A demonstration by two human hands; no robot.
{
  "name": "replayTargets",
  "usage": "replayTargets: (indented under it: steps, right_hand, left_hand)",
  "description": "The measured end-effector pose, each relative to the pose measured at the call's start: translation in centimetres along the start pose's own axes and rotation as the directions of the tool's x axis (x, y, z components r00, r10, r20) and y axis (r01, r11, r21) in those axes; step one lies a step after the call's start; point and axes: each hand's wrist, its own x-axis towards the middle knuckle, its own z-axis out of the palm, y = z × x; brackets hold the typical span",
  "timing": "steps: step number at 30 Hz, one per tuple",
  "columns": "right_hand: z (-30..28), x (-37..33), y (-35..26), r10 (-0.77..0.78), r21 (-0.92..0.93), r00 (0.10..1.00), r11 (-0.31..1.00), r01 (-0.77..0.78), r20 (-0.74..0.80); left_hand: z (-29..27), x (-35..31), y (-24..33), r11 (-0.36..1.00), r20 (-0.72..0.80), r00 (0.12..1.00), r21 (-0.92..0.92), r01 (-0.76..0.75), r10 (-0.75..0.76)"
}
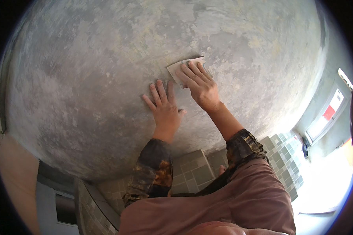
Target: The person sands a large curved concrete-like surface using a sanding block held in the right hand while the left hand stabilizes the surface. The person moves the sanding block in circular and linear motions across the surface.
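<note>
Grey mottled wall [106, 51] meets my left hand [166, 113], spread flat; my right hand [203, 90], fingers extended, presses a pale sheet [173, 70] against it.

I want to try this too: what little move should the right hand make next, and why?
Maybe slide the pale sheet a little rightward: the right hand lies over it, against the wall, and the wall just to the sheet's right looks patchy.
</note>
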Motion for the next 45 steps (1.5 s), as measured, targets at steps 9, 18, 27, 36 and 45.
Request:
replayTargets:
  steps: [9,18,27,36,45]
  right_hand:
    - [-1.3,0.3,3.9,0.221,-0.104,0.963,0.966,-0.238,-0.155]
    - [-1.5,0.1,2.9,0.146,-0.092,0.984,0.984,-0.155,-0.098]
    - [-0.4,-0.3,1.2,0.183,-0.079,0.981,0.979,-0.187,-0.058]
    - [-1.9,0.4,4.3,0.307,-0.075,0.928,0.941,-0.329,-0.211]
    - [-0.3,-1.1,2.0,0.036,-0.055,0.999,0.998,-0.037,-0.028]
  left_hand:
    - [0.2,0.0,0.0,1.000,0.009,1.000,0.010,0.008,-0.008]
    - [0.1,0.0,0.0,1.000,0.038,0.999,0.011,0.008,-0.009]
    - [0.3,0.0,0.1,1.000,0.032,0.999,-0.019,0.017,-0.016]
    - [0.4,-0.1,-0.1,0.999,-0.009,1.000,-0.033,-0.002,0.002]
    - [0.3,-0.2,-0.1,1.000,-0.008,1.000,0.000,-0.016,0.016]
